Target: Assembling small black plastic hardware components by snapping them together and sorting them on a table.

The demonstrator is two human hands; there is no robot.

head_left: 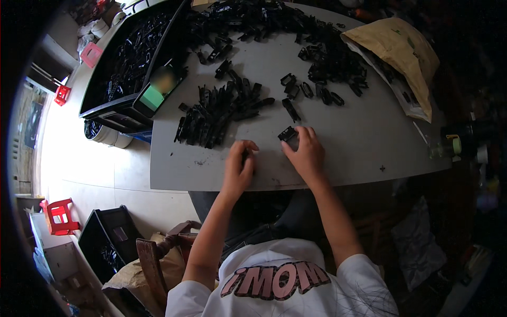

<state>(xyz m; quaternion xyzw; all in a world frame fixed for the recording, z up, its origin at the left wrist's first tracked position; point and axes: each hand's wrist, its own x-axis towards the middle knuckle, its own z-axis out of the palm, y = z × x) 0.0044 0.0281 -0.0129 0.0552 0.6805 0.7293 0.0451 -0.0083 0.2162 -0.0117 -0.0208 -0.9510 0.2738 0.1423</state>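
Observation:
A small black plastic clip-like part (287,133) is pinched between the thumb and fingers of my right hand (308,154), just over the grey table (348,150). My left hand (239,165) rests near the table's front edge with its fingers curled in. Something dark shows between its thumb and fingers, too small to make out. Beyond my left hand lies a pile of similar black parts (214,113), many side by side. A single black part (291,110) lies a little beyond my right hand.
More black parts are heaped along the far edge (259,18) and at the right (338,68). A large black bin (113,108) full of parts stands at the left, a phone (158,90) against it. A brown paper bag (396,50) lies at the far right.

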